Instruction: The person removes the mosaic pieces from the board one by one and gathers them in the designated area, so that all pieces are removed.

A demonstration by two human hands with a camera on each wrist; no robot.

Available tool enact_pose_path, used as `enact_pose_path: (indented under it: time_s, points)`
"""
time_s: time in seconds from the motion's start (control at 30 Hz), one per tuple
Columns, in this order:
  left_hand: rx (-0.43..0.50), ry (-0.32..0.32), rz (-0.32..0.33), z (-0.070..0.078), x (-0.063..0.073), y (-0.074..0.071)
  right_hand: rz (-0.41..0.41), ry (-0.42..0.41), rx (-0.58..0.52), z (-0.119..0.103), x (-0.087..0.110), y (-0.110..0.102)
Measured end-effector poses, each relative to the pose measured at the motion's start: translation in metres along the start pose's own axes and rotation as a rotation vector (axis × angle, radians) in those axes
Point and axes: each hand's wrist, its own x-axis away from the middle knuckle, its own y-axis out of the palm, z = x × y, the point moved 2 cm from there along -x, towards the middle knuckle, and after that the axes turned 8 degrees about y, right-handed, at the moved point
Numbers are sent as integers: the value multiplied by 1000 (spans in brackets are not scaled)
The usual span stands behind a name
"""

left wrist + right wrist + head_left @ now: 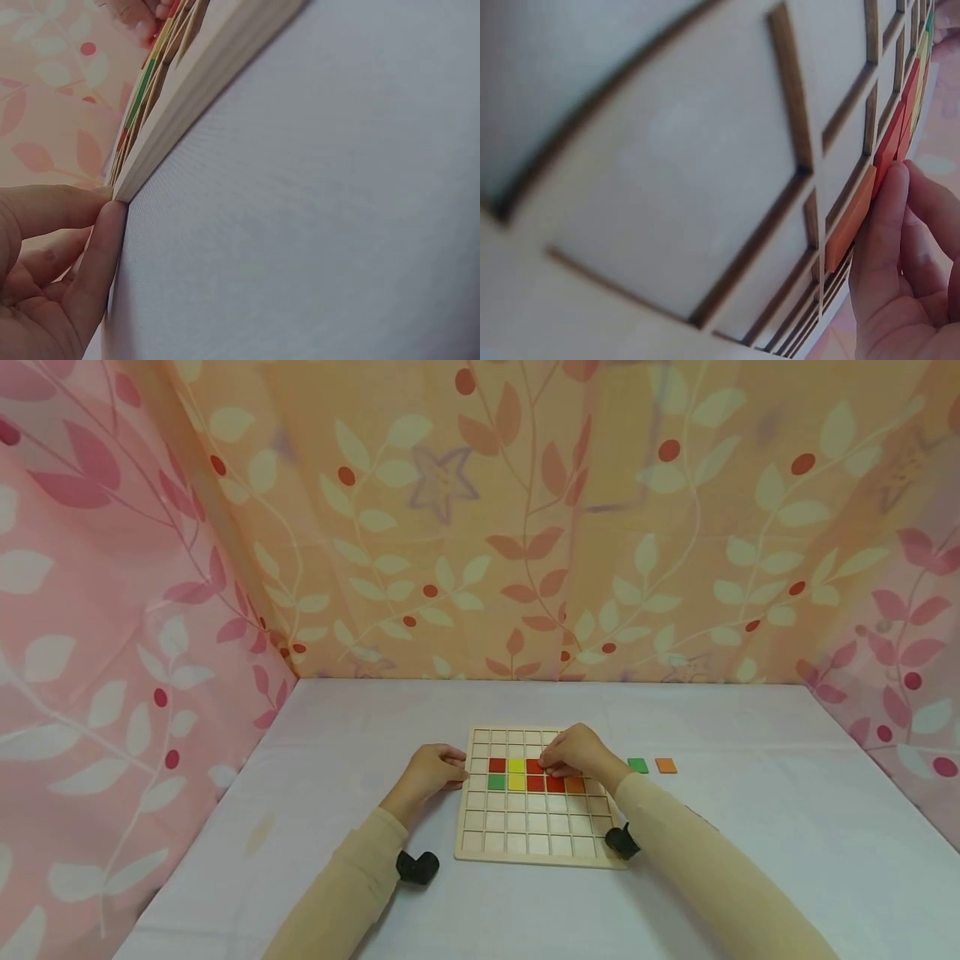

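A pale wooden grid board [495,821] lies flat on the white cloth. Two neighbouring rows of its cells hold coloured square tiles. The upper row shows a dark red tile [497,766], a yellow tile [516,766] and a red tile [533,767]; below are a green tile [497,782], a second yellow, two reds and an orange tile [851,217]. At the board's left edge, my left hand [431,770] pinches the rim between thumb and finger. My right hand [576,750] reaches over the board, its fingertips together at the upper row's red tile. The hand hides the cells beneath it.
A loose green tile [637,766] and a loose orange tile [666,766] lie on the cloth right of the board. Black wrist devices [417,867] are on both sleeves. Flower-patterned curtains [510,527] enclose the table [360,710] at the back and sides.
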Motion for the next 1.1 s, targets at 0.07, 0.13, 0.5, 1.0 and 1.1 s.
enact_pose_path:
  time_s: [0.07,0.13,0.5,1.0,1.1]
  points:
    - [0,0,0,0,0,0,6,-12,-5,-1,2,0]
    - [1,-3,0,1,0,0,14,-15,-19,-1,3,1]
    - [-29,4,15,1,1,0,61,16,-68,-5,8,5]
    - [-13,9,7,-1,0,0,97,51,-123,-4,7,7]
    - [-13,9,3,-2,-1,1,96,47,-132,-3,8,1]
